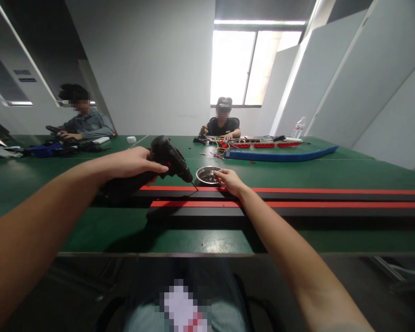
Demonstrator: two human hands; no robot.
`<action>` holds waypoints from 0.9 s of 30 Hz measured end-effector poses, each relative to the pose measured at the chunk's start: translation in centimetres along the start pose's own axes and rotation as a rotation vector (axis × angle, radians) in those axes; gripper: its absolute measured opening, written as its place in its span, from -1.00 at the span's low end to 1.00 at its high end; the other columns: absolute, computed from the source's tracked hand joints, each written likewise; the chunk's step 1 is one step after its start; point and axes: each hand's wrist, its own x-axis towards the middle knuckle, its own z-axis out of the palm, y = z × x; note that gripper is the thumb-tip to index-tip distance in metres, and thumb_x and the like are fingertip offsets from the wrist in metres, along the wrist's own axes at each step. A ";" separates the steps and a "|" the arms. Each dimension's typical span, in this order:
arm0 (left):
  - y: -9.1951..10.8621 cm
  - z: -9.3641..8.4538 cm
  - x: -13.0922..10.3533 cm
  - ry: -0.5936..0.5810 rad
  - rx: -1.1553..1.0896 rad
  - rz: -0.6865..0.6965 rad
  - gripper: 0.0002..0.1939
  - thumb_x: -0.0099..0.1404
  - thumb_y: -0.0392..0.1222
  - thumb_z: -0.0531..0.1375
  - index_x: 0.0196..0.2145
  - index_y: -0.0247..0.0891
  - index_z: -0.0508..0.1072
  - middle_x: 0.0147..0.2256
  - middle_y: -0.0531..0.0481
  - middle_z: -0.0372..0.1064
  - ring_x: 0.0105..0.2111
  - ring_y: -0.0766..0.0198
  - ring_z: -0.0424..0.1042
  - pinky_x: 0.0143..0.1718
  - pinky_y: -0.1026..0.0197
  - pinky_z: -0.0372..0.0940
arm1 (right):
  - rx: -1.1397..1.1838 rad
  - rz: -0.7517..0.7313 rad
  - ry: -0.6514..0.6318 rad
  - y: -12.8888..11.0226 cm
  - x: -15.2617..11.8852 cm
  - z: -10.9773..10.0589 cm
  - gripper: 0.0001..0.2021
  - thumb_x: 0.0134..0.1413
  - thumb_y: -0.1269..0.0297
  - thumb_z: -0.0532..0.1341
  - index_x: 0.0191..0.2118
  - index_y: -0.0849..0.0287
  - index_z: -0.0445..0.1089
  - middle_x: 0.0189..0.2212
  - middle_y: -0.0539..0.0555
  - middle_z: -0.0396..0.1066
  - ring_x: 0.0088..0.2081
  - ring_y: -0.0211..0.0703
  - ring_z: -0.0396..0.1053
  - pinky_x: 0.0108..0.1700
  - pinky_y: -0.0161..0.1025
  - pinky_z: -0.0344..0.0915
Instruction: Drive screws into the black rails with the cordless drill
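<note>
My left hand [138, 163] is wrapped round the grip of a black power drill [171, 159], whose thin bit slants down to the far red-topped black bar [280, 190]. A second bar of the same kind [297, 205] lies parallel, nearer to me. At the rim of a round metal bowl [199, 176] holding small dark pieces is my right hand [230, 180], its thumb and fingers pinched together. Whatever is between those fingertips is too small to make out.
Beyond the bowl, a long blue strip [280, 156] and coloured wires with red parts [263, 145] lie on the green table [207, 242]. One person [223, 127] sits across the table, another [90, 121] at the far left. A bottle [299, 127] stands at the back right.
</note>
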 end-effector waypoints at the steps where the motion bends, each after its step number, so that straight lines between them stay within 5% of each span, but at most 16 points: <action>1: 0.2 0.1 0.5 -0.025 0.048 -0.033 -0.75 -0.13 -0.34 0.50 -0.43 -0.43 0.62 -0.52 -0.09 0.46 -0.59 0.18 0.41 -0.61 0.32 0.16 | 0.002 0.004 -0.001 0.1 0.0 0.0 -0.63 -0.07 0.01 0.45 -0.36 0.22 0.42 -0.55 -0.03 0.32 -0.54 -0.33 0.20 -0.53 -0.35 0.09; 3: 0.9 0.4 1.4 -0.101 0.176 -0.111 -0.76 -0.13 -0.33 0.50 -0.43 -0.34 0.63 -0.51 -0.10 0.46 -0.55 0.11 0.43 -0.58 0.27 0.19 | 0.007 0.006 0.001 0.2 0.1 0.1 -0.62 -0.08 0.00 0.45 -0.35 0.21 0.42 -0.55 -0.04 0.31 -0.53 -0.32 0.21 -0.51 -0.35 0.11; 7: 4.0 1.0 2.6 -0.072 0.228 -0.121 -0.75 -0.17 -0.37 0.50 -0.45 -0.36 0.60 -0.47 -0.12 0.46 -0.41 0.04 0.51 -0.46 0.26 0.26 | -0.014 -0.018 0.014 0.2 0.0 0.2 -0.62 -0.08 -0.01 0.45 -0.37 0.21 0.41 -0.55 -0.04 0.30 -0.51 -0.31 0.21 -0.49 -0.34 0.14; 9: 5.7 1.9 2.9 -0.066 0.424 -0.013 -0.76 -0.05 -0.26 0.47 -0.45 -0.47 0.57 -0.38 -0.14 0.48 -0.26 0.02 0.53 -0.31 0.27 0.27 | -0.024 -0.028 0.017 0.1 -0.1 0.2 -0.61 -0.07 -0.02 0.45 -0.40 0.20 0.39 -0.56 -0.03 0.30 -0.50 -0.30 0.21 -0.49 -0.34 0.14; 11: 6.8 3.1 3.1 -0.107 0.791 0.166 -0.56 0.17 -0.04 0.32 -0.36 -0.64 0.54 -0.26 -0.16 0.45 -0.06 -0.04 0.48 -0.13 0.22 0.20 | -0.030 -0.020 0.016 0.0 -0.2 0.2 -0.61 -0.06 -0.01 0.46 -0.42 0.20 0.38 -0.56 -0.03 0.29 -0.50 -0.30 0.20 -0.50 -0.34 0.14; 15: 7.3 5.8 3.2 -0.026 1.271 0.426 -0.39 0.06 0.06 0.40 -0.11 -0.54 0.52 -0.15 -0.31 0.48 0.01 -0.16 0.41 0.01 -0.01 0.15 | -0.061 -0.017 0.017 -0.3 -0.3 0.3 -0.62 -0.04 0.00 0.45 -0.41 0.21 0.38 -0.52 0.00 0.34 -0.49 -0.31 0.23 -0.49 -0.34 0.15; 19: 6.9 7.4 3.3 0.101 1.348 0.529 -0.52 0.11 -0.08 0.41 -0.09 -0.46 0.53 -0.17 -0.48 0.50 -0.10 -0.19 0.44 -0.02 -0.11 0.16 | -0.102 0.001 0.059 -0.7 -0.7 0.8 -0.63 -0.02 0.01 0.43 -0.40 0.24 0.40 -0.52 0.01 0.34 -0.53 -0.34 0.19 -0.53 -0.36 0.11; 27: 7.3 7.8 3.1 0.105 1.424 0.555 -0.51 0.12 -0.10 0.41 -0.10 -0.54 0.52 -0.18 -0.50 0.49 -0.12 -0.17 0.43 -0.08 -0.07 0.18 | -0.226 -0.049 0.040 -1.3 -1.4 1.3 -0.67 0.11 0.03 0.33 -0.41 0.23 0.38 -0.51 0.01 0.34 -0.50 -0.30 0.23 -0.47 -0.34 0.17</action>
